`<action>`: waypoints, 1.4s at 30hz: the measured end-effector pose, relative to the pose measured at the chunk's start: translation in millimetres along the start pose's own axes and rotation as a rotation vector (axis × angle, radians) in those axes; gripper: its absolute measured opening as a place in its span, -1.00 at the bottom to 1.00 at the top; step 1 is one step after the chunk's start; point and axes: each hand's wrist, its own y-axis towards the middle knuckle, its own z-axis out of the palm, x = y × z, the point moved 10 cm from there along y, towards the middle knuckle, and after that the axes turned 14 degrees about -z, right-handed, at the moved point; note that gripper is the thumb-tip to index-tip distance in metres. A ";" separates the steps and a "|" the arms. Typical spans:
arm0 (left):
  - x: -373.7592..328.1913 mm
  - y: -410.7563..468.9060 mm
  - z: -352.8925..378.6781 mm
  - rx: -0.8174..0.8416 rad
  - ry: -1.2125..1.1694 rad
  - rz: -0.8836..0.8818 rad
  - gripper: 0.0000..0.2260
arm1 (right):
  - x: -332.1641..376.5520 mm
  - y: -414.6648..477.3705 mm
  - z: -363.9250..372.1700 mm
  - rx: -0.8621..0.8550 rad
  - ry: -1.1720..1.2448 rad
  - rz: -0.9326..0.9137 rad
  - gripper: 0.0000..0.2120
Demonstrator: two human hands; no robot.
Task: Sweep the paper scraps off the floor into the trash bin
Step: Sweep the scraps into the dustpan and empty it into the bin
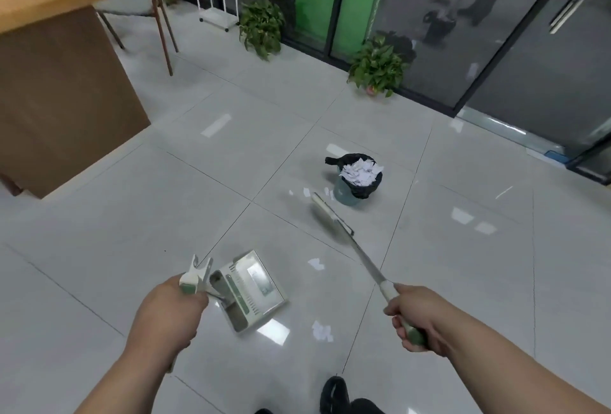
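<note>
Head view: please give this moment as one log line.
left hand: holds dustpan | right hand: holds broom | bin: scraps inside | floor: few scraps

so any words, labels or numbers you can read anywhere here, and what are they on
No text here can be read.
green panel: vertical pale lettering along its right edge, too blurred to read.
dustpan: a small mark inside, perhaps a sticker, too small to read.

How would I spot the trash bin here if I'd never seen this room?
From the glass doors at the far wall, come forward past the nearest potted plant onto the tiles. The trash bin stands there: small, green, black-bagged, heaped with white paper scraps.
</note>
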 end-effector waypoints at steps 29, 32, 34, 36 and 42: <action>-33.0 90.6 -59.8 -0.045 -0.049 -0.125 -0.94 | 98.8 116.6 82.0 0.229 -0.518 0.117 -0.77; -42.9 102.8 -82.5 -0.016 -0.016 -0.074 -0.94 | 111.9 84.0 67.1 0.235 -0.517 0.123 -0.75; -45.0 114.2 -96.8 0.016 0.004 -0.041 -0.94 | 118.7 63.3 57.1 0.233 -0.508 0.154 -0.71; -44.6 125.2 -113.3 0.041 0.034 -0.003 -0.95 | 123.0 37.7 51.1 0.219 -0.499 0.177 -0.73; -32.1 148.7 -162.2 0.124 0.140 0.123 -0.93 | 99.3 -34.8 82.2 0.097 -0.417 0.210 -0.68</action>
